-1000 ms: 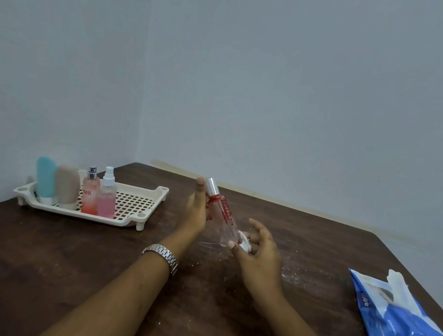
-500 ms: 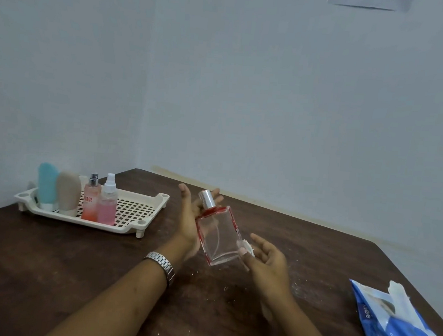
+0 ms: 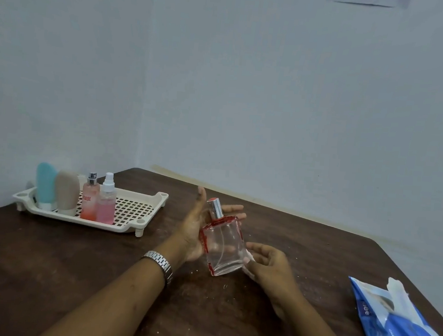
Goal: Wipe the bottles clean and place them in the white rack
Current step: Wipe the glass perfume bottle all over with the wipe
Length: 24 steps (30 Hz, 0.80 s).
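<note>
Head view: two hands held one bottle above the middle of the dark wooden table (image 3: 47, 273).
Done so far: four containers stood upright in the white rack (image 3: 159, 197) at the table's far left corner, and were judged finished.
Rack contents: a teal tube (image 3: 45, 185), a beige tube (image 3: 67, 191), a pink perfume bottle (image 3: 89, 202) and a pink spray bottle (image 3: 106, 204) stood side by side in the rack's left half.
Bottle in hand: the clear glass perfume bottle (image 3: 223, 245), red along its edges and capped by a silver sprayer, was tilted with its top toward the far left. It was off the table and well apart from the rack.
Step in hand: wiping this bottle appeared to be under way.
Left to do: finishing the wipe and setting the bottle in the rack. No other loose bottle showed on the table.
Left hand (image 3: 197, 227): it was spread flat with the fingers straight, and the palm lay behind the bottle and bore its back.
Right hand (image 3: 268, 261): its fingers were curled and pinched a white wipe (image 3: 250, 257) against the bottle's lower right edge.
Wipe: it was small and largely hidden by the fingers.
Elsewhere: a blue wipe packet (image 3: 399, 322) lay at the table's near right edge with a white sheet sticking out. A metal wristwatch (image 3: 160, 262) sat on the left wrist, and pale crumbs were scattered over the table's middle.
</note>
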Tool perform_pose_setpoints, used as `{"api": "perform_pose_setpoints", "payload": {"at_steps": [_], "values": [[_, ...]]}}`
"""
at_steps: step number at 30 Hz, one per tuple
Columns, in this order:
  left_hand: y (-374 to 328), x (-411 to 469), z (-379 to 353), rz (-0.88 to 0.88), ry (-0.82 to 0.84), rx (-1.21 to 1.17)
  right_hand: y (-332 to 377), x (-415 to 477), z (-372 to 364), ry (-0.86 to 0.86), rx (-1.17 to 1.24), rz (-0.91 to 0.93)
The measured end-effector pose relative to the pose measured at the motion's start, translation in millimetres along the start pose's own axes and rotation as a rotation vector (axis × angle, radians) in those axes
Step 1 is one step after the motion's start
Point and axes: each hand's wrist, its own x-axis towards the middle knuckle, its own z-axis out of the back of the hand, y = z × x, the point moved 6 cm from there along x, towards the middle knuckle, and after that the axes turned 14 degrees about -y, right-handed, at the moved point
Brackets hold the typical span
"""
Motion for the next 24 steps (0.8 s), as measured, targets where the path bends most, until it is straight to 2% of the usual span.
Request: {"api": "perform_pose_setpoints", "payload": {"at_steps": [4, 6, 9, 12, 14, 18, 21, 24], "values": [[0, 0, -3, -0.016, 0.004, 0.036, 15, -3, 4, -0.114, -0.413, 0.262], [1, -2, -7, -0.061, 0.003, 0.097, 26, -8, 1, -0.147, -0.523, 0.396], [6, -6, -18, -0.139, -0.014, 0.212, 37, -12, -1, -0.175, -0.474, 0.492], [9, -10, -28, -0.247, -0.044, 0.313, 41, -13, 3, -0.198, -0.373, 0.501], [9, -12, -31, -0.288, -0.066, 0.329, 43, -13, 8, -0.231, -0.308, 0.519], [9, -13, -32, -0.304, -0.068, 0.252, 62, -22, 9, -0.265, -0.200, 0.667], [9, -12, -31, -0.298, -0.078, 0.206, 68, -30, 0, -0.184, -0.304, 0.770], [10, -10, -30, -0.304, -0.076, 0.201, 64, -26, 0, -0.219, -0.402, 0.770]]}}
